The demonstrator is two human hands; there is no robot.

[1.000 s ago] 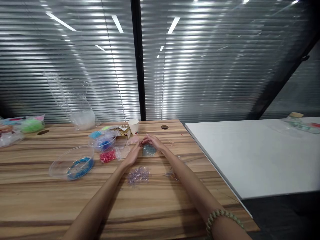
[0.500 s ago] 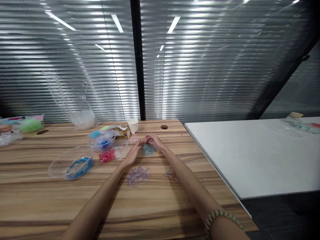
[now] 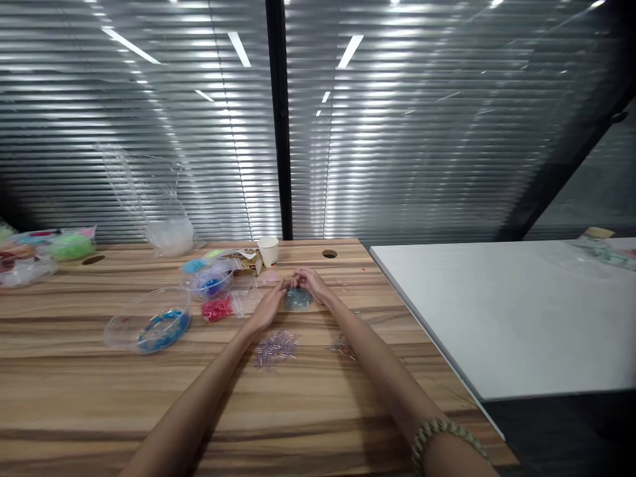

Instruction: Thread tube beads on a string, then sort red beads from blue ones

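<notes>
Well — L hand [image 3: 269,307] beside bluish pile [image 3: 298,301]; R hand [image 3: 311,285] at far edge.

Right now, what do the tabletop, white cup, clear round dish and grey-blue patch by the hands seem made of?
Tabletop: wood or wood-look laminate, low sheen, judging by streaked brown grain.
White cup: probably paper, matte, showing few highlights.
Clear round dish: likely plastic, glossy, since wood grain shows through.
Grey-blue patch: shiny, perhaps glass or plastic; glints suggest this, but blur leaves it open.
</notes>
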